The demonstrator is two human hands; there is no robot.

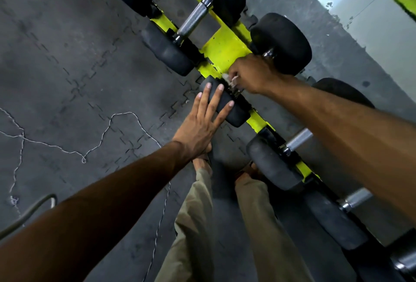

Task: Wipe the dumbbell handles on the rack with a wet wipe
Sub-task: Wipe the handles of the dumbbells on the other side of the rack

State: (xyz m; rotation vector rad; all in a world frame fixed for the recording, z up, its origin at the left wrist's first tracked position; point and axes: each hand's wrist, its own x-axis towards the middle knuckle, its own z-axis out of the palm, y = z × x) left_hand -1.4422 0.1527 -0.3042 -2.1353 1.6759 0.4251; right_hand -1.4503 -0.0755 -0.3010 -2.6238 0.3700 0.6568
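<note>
Gripping a crumpled white wet wipe (229,80) around the chrome handle (269,53) of the black rubber-headed dumbbell (283,43) at frame centre, the right hand (252,74) has its fingers curled tight. At 7 o'clock from the wipe, the left hand (200,124) presses flat, fingers straight, on that dumbbell's near head (234,112). The dumbbell lies across the lime-yellow steel rack (222,52). 1 bare knurled neighbouring handle (194,19) sits at 11 o'clock.

- Dumbbells (195,18) lie side by side across the rack (225,49).
- Left hand (200,124) rests on one near head (235,112); right hand (249,72) grips its handle (236,91) behind.
- String (108,124) lies on the floor (56,56), left.
</note>
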